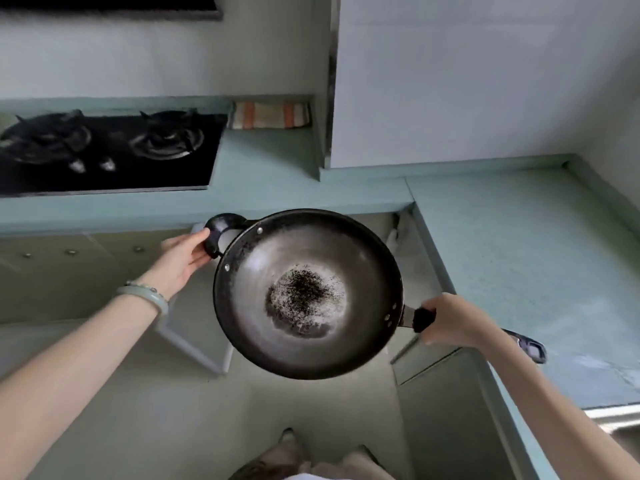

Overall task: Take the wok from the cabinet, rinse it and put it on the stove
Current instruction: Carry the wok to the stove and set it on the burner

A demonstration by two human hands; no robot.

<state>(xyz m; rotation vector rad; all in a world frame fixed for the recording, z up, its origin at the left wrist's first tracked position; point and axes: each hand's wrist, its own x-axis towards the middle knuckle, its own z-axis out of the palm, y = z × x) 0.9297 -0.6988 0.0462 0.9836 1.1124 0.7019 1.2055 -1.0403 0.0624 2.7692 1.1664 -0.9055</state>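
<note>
Both my forearms reach out from under the camera, and between them hangs the wok (304, 292), held in the air over the floor (138, 427) in front of the lower cabinet (86, 278), below the edge of the table (519, 254). My right hand (453, 320) wraps its fingers round the long handle (422, 318) and, I judge, takes most of the weight. My left hand (183, 258) pinches the loop handle (221, 233), thumb on top and fingers beneath, likely to keep the bowl level. The wok is dark, round and wide. Its sides are worn grey, a rough black speckled patch sits in the bottom, and rivets show by each handle. It looks dry, so I judge rinsing not yet done. Up left, set in the table, is the stove (104, 150), both burners bare, and a striped cloth (270, 114) lies just beside it.
</note>
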